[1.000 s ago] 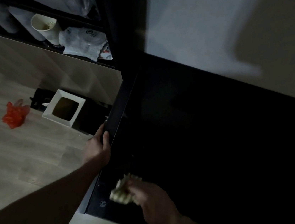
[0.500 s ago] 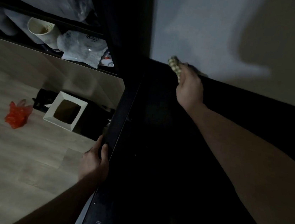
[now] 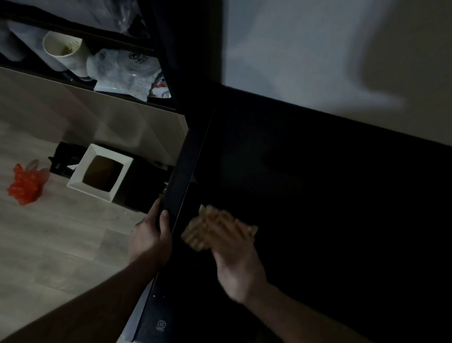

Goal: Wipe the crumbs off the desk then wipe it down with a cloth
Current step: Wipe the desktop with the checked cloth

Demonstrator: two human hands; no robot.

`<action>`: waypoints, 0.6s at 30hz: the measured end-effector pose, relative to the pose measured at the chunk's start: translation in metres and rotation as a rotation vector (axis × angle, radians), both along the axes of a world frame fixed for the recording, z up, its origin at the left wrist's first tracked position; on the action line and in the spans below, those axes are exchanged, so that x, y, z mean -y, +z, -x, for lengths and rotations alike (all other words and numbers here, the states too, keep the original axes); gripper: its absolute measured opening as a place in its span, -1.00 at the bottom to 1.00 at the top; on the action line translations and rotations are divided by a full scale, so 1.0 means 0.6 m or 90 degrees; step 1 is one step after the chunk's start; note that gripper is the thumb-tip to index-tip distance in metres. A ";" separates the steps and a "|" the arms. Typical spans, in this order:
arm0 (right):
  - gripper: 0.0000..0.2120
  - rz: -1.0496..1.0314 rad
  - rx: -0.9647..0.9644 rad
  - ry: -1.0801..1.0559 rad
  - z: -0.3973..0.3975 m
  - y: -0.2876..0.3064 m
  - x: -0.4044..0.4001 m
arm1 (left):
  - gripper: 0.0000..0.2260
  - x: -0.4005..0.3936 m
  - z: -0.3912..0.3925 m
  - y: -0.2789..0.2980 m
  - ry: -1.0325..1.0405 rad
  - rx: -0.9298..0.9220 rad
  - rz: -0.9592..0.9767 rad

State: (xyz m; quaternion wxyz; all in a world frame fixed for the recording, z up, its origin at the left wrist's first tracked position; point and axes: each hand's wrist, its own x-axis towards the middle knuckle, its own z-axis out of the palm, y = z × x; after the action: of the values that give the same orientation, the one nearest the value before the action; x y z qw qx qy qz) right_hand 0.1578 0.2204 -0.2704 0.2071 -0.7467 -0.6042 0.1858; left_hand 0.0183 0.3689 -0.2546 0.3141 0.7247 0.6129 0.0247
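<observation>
The desk [image 3: 328,212] is black and fills the right half of the dim head view. My left hand [image 3: 150,242] grips its left edge, thumb on top and fingers underneath. My right hand [image 3: 236,263] presses a pale checked cloth [image 3: 206,231] onto the desk top close to that left edge, just right of my left hand. The cloth and fingers are blurred by motion. No crumbs can be made out on the dark surface.
Below the desk's left edge, a white square bin [image 3: 100,173] stands on the pale wooden floor. A red plastic bag [image 3: 25,185] lies left of it. A dark shelf at upper left holds a white cup [image 3: 63,51] and crumpled bags [image 3: 123,73]. A pale wall rises behind the desk.
My right hand has swept the cloth from the desk's back edge by the wall down to the near left side. My left hand has kept its grip on the desk edge.
</observation>
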 end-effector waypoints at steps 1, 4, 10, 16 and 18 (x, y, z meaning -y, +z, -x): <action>-0.59 0.008 -0.034 0.014 0.031 0.001 0.040 | -0.57 0.000 0.001 0.001 -0.002 0.000 0.003; -0.65 0.024 -0.087 0.069 0.109 0.001 0.132 | -0.56 0.000 0.004 0.005 -0.002 0.016 0.009; -0.65 -0.075 -0.227 -0.032 0.084 0.035 0.151 | -0.57 -0.001 0.006 0.001 -0.006 0.026 0.007; -0.60 -0.083 -0.154 -0.352 -0.193 0.058 0.020 | -0.60 -0.002 0.003 -0.009 -0.006 0.052 -0.013; -0.59 -0.110 -0.062 -0.378 -0.300 0.075 -0.024 | -0.60 0.000 0.003 -0.011 -0.013 0.034 -0.029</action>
State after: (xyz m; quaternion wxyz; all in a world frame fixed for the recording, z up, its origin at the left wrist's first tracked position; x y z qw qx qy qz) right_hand 0.3378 0.2348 -0.2255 0.3437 -0.8603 -0.3627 0.1010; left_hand 0.0165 0.3690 -0.2612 0.3138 0.7368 0.5964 0.0547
